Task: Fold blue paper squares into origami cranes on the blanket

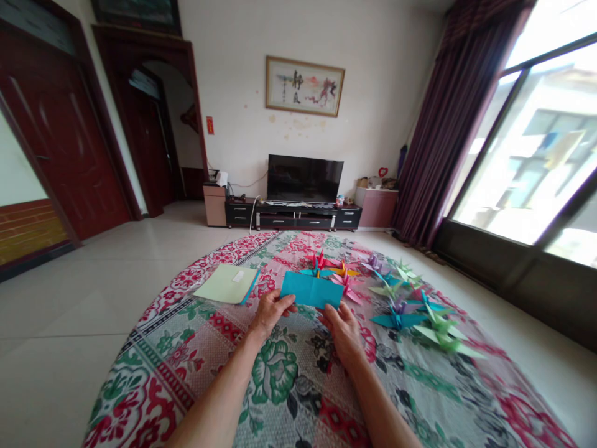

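A blue sheet of paper (311, 290), folded into a rectangle with a faint crease down its middle, is held up above the table between both hands. My left hand (275, 306) pinches its lower left corner, thumb in front. At the lower right corner, my right hand (341, 320) grips it the same way. Behind the paper stand several folded paper cranes, among them a red crane (321, 259), an orange crane (345, 270) and a pink crane (346, 286). To the left lies a stack of square paper (227, 284), pale green on top with blue showing beneath.
Several more cranes spread over the right of the round table, including a blue crane (400, 317) and a light green crane (443, 333). A patterned tablecloth (196, 373) covers the table. Beyond are a television (305, 179) on a low cabinet (296, 218) and a purple curtain (436, 124).
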### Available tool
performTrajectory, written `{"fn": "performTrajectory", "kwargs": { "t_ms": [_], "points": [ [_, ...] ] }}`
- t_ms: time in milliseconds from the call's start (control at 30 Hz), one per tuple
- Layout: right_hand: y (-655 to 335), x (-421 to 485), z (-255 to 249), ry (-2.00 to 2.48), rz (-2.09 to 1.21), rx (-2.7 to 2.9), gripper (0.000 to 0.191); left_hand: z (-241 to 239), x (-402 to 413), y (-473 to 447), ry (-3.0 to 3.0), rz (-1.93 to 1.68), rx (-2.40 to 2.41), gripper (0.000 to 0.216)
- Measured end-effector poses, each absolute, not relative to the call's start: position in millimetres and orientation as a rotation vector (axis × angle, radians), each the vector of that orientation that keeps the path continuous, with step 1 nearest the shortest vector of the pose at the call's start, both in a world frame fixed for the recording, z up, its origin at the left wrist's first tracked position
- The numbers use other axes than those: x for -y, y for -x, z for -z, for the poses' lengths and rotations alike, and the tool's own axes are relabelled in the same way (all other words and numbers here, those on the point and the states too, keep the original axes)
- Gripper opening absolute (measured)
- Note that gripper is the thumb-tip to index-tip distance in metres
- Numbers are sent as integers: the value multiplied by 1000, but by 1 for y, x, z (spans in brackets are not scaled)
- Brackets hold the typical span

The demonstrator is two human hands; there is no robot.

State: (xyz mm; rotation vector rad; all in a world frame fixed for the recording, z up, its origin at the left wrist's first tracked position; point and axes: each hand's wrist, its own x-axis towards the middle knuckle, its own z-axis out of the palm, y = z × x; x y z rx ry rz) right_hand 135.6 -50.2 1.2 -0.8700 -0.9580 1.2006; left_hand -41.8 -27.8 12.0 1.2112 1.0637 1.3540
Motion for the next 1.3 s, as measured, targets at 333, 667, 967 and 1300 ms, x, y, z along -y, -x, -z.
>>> {"fn": "performTrajectory", "kwargs": {
  "t_ms": [333, 667, 967, 1300],
  "points": [
    [-138, 47, 2, 897, -1069, 994, 38, -7, 26, 42, -1237, -1339, -1094, 31],
    [-138, 47, 2, 839, -1276, 900, 37, -9, 27, 43, -1244, -1307, -1128, 32],
    [-139, 48, 0, 895, -1284, 918, 31, -12, 29, 42, -1203, -1269, -1095, 34],
    [-140, 49, -1, 856, -1367, 916, 32, -12, 29, 43, -1208, -1250, -1090, 33]
  ]
}}
